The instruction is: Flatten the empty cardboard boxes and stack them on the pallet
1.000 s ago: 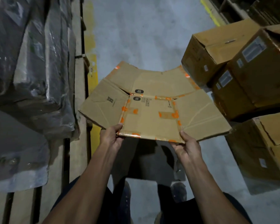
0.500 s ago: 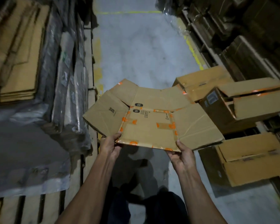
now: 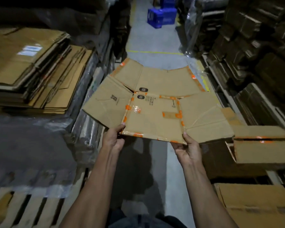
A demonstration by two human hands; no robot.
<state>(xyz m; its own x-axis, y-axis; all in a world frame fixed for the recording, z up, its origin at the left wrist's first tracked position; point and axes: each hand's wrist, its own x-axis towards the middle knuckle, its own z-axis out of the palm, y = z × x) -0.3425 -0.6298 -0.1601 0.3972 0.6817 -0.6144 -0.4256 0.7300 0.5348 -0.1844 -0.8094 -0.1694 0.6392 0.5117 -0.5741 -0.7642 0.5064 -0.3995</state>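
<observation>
Both hands pinch the near edge of the flattened box [image 3: 156, 106], left hand [image 3: 113, 139] at one corner and right hand [image 3: 187, 149] at the other, holding it level over the aisle, with the stack [image 3: 33, 71] lying to its left, nearer the left hand.

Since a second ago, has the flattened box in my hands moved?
Cannot tell. The camera tilted up, so everything shifted in view. The flattened cardboard box is gripped at its near edge by the left hand and right hand, above the aisle floor.
</observation>
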